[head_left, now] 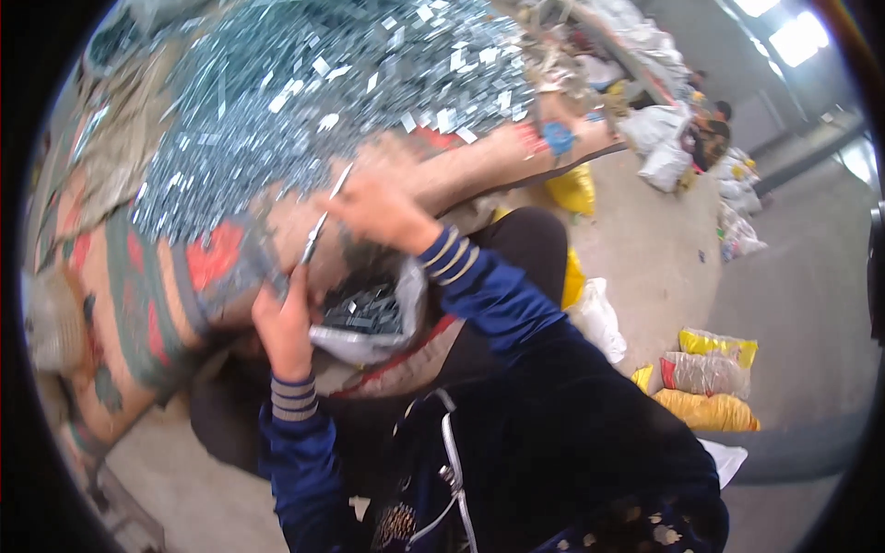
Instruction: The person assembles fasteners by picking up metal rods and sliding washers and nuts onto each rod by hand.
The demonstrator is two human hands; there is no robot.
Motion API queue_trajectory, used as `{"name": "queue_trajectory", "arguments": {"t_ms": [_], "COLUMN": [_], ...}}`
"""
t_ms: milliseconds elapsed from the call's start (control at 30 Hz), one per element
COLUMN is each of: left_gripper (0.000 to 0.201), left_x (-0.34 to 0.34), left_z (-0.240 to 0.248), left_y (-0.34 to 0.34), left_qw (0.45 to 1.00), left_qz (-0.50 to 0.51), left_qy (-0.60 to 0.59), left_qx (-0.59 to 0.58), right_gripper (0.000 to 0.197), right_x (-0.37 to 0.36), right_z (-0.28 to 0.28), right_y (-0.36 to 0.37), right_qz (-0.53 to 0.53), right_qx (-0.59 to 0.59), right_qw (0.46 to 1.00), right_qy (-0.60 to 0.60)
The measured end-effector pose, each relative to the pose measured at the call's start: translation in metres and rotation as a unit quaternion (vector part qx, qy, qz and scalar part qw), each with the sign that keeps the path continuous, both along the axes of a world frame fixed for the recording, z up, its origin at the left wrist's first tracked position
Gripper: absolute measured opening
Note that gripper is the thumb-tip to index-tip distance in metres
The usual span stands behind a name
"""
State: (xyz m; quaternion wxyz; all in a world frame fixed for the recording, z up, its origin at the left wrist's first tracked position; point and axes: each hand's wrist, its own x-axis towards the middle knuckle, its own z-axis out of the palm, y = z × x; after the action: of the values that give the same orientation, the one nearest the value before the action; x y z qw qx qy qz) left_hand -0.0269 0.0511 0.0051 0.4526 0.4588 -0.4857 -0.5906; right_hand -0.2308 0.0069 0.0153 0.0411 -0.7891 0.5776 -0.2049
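- A heap of small metal pieces [313, 101] covers the patterned cloth [138, 304] at far left; filled sacks [705, 373] lie right.
- Near, a clear bag [369, 318] (partly filled) sits between the hands.
- Left hand [284, 327] and right hand [383, 210] each pinch a thin metal strip [316, 235] between closed fingers.

A: What sort of place?
B: Workshop or sorting floor — huge heap of metal bits [323, 101] on a patterned cloth [138, 304], concrete floor [793, 304], filled sacks [705, 373] lying about, big bright windows [797, 37].
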Motion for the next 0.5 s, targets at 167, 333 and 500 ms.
{"name": "queue_trajectory", "arguments": {"t_ms": [167, 333, 500], "left_gripper": [0.019, 0.018, 0.017], "left_x": [0.001, 0.003, 0.004], "left_z": [-0.003, -0.007, -0.005], "left_y": [-0.001, 0.0, -0.001], "left_qw": [1.0, 0.999, 0.998], "left_qz": [0.001, 0.003, 0.005], "left_qy": [0.025, 0.046, 0.046], "left_qx": [-0.003, 0.028, 0.03], "right_gripper": [0.028, 0.03, 0.031], "right_x": [0.019, 0.019, 0.013], "right_z": [0.017, 0.008, 0.008], "right_y": [0.008, 0.0, 0.0], "right_qz": [0.073, -0.021, -0.054], "right_qx": [0.176, 0.084, 0.243], "right_qw": [0.801, 0.935, 0.879], "right_qy": [-0.567, -0.343, -0.406]}}
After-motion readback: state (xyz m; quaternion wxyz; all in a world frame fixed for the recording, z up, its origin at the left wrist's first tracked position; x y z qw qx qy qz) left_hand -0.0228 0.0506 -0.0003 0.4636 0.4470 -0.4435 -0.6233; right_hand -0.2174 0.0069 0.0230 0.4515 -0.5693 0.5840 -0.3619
